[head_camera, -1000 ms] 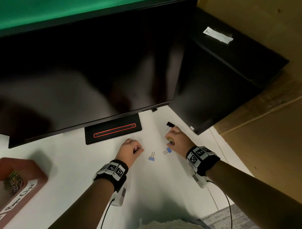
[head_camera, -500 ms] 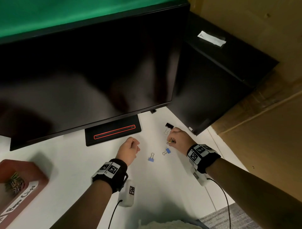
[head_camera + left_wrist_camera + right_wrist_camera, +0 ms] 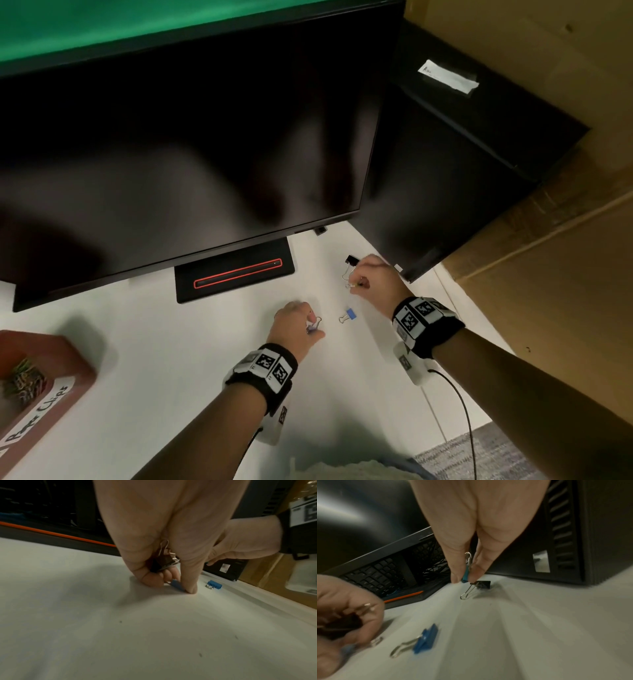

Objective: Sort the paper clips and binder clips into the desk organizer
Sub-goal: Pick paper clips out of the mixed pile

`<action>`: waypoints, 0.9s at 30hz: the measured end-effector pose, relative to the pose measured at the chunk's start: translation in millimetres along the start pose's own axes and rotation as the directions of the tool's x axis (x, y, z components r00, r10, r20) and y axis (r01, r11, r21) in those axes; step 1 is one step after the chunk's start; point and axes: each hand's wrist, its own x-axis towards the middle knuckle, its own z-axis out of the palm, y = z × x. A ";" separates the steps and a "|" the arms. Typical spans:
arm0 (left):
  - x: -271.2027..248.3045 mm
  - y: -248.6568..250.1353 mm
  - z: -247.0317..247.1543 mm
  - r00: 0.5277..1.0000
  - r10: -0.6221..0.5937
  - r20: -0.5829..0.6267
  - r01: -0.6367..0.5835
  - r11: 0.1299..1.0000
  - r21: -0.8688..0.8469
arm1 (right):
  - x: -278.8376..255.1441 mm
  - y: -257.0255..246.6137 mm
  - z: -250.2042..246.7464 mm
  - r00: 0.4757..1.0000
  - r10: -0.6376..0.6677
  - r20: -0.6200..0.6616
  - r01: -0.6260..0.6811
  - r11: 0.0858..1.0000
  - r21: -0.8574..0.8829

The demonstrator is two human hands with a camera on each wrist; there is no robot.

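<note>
My left hand (image 3: 312,328) is down on the white desk (image 3: 171,359), thumb and fingers pinching a blue binder clip (image 3: 178,585), with a black binder clip (image 3: 164,562) tucked in its palm. A second blue binder clip (image 3: 347,315) lies loose between my hands. My right hand (image 3: 354,285) pinches a small teal binder clip (image 3: 465,573) between thumb and forefinger, just above the desk. A black binder clip (image 3: 482,585) lies right beyond its fingertips. The reddish desk organizer (image 3: 68,356) sits far left with coloured paper clips (image 3: 22,378) in one compartment.
A large dark monitor (image 3: 171,154) on a black base with a red line (image 3: 236,277) overhangs the back of the desk. A black computer tower (image 3: 445,171) stands at the right rear, close to my right hand. The desk's right edge (image 3: 479,342) borders cardboard.
My left hand has moved right and down onto the nearer blue binder clip and pinched it. My right hand has shifted slightly toward the black clip, still holding its small clip.
</note>
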 end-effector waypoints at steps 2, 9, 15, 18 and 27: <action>2.3 -2.1 -0.5 1.000 0.007 0.009 -0.008 1.000 0.019 | 9.2 -3.8 -3.6 0.997 -0.006 -0.072 0.008 1.000 0.027; 3.4 -8.7 -7.3 0.998 0.056 0.007 -0.057 0.997 0.045 | 30.8 -6.6 -2.7 0.993 0.098 0.072 -0.087 0.987 -0.137; 13.6 -4.4 -10.2 0.998 0.050 0.050 -0.047 0.997 -0.053 | 21.3 -4.0 -8.7 0.992 0.101 0.076 -0.090 0.988 -0.128; 18.7 6.9 -4.2 0.997 0.068 0.037 -0.064 0.993 -0.100 | 13.0 -0.7 -11.5 0.988 0.112 0.108 -0.096 0.984 -0.148; 23.2 41.6 24.4 0.980 0.147 0.133 -0.137 0.987 -0.083 | -3.6 6.5 -11.7 0.984 0.145 0.100 -0.124 0.974 -0.190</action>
